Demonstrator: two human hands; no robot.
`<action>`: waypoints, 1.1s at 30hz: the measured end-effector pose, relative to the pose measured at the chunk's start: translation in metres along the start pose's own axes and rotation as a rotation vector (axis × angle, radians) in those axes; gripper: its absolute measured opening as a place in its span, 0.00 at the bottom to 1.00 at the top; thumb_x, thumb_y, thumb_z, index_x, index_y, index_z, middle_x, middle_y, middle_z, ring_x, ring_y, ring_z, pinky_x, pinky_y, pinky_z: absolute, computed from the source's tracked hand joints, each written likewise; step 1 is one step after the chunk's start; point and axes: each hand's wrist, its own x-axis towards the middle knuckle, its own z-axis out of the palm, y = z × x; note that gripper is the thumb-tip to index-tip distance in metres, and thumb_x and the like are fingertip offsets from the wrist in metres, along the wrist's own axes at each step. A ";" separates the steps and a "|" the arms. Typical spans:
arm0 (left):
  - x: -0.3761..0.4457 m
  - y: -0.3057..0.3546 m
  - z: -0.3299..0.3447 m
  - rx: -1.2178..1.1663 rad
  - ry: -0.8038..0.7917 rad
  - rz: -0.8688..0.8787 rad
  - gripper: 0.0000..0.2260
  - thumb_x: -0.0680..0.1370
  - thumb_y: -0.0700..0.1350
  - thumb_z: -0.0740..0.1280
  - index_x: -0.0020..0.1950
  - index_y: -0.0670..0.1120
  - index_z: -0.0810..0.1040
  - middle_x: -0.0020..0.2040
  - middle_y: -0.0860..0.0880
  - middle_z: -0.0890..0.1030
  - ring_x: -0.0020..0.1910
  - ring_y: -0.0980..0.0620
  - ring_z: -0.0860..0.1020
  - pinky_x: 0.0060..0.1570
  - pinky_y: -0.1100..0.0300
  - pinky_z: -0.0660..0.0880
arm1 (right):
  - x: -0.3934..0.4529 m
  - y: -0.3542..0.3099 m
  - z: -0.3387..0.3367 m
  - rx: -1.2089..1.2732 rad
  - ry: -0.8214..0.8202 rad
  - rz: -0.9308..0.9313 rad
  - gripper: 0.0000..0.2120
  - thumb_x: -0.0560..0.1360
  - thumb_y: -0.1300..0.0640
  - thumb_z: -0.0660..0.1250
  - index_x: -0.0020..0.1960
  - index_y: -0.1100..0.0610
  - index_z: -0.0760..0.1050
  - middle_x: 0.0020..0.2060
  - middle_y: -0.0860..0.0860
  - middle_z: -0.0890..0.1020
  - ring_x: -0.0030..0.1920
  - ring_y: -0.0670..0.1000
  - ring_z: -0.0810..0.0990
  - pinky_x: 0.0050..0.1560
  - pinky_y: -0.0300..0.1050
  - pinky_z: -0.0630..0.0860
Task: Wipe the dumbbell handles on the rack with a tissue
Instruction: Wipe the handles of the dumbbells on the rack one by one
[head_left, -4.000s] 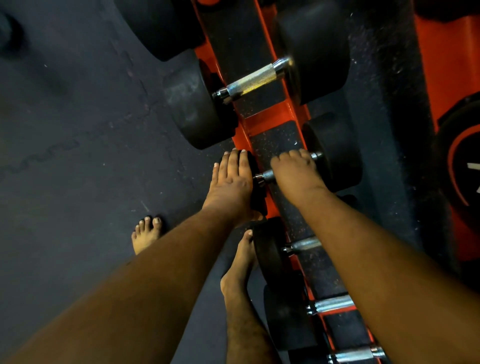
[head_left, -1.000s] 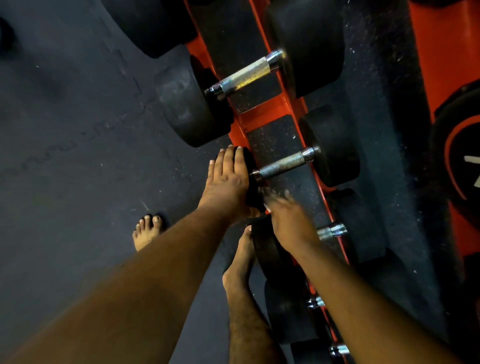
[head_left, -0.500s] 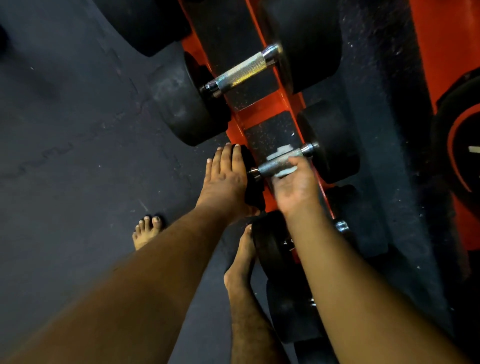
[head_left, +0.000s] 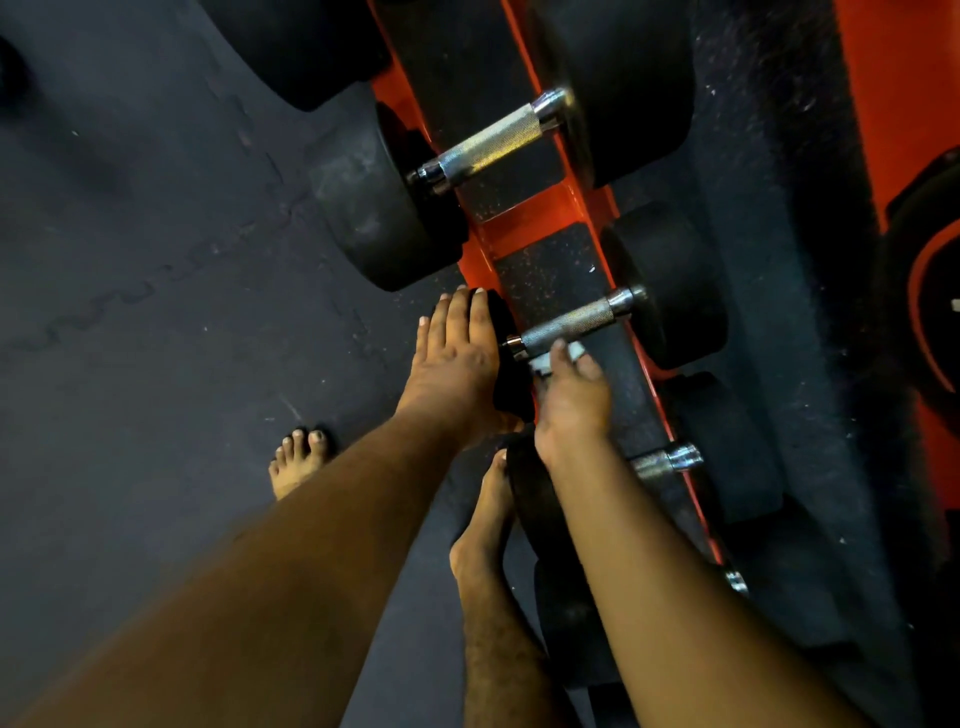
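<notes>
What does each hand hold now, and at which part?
The right hand pinches a white tissue at the near end of a dumbbell handle. The left hand holds nothing; it rests flat on that dumbbell's near weight.

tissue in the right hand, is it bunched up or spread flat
Bunched up. The tissue shows only as small white bits poking out between the curled fingers of the right hand, just under the dumbbell handle.

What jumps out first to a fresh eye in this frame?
Two bare forearms reach in from the bottom toward a bright orange rack that runs up the middle, holding black dumbbells with shiny metal handles. The right hand holds a white tissue just under the middle dumbbell's handle, while the left hand rests flat on that dumbbell's near end. Bare feet show on the dark floor below.
</notes>
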 end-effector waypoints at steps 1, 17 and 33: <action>0.000 0.000 -0.001 -0.006 -0.003 -0.001 0.66 0.63 0.61 0.82 0.82 0.41 0.39 0.83 0.42 0.42 0.82 0.42 0.39 0.78 0.46 0.37 | -0.004 0.009 -0.004 -0.122 -0.042 -0.035 0.07 0.83 0.58 0.63 0.48 0.55 0.79 0.42 0.53 0.84 0.47 0.54 0.82 0.51 0.51 0.80; 0.000 0.001 0.000 0.009 -0.031 -0.004 0.68 0.62 0.60 0.83 0.82 0.42 0.37 0.83 0.42 0.40 0.82 0.42 0.38 0.80 0.45 0.38 | 0.021 -0.021 -0.042 -2.053 -0.392 -1.367 0.31 0.78 0.57 0.56 0.80 0.58 0.57 0.80 0.54 0.58 0.81 0.55 0.52 0.79 0.63 0.47; 0.000 0.002 -0.002 0.012 -0.031 -0.016 0.67 0.62 0.58 0.84 0.82 0.42 0.37 0.83 0.43 0.40 0.82 0.43 0.38 0.80 0.46 0.39 | 0.012 -0.019 -0.033 -2.125 -0.215 -1.263 0.26 0.79 0.58 0.54 0.77 0.62 0.60 0.73 0.61 0.68 0.77 0.63 0.61 0.79 0.63 0.48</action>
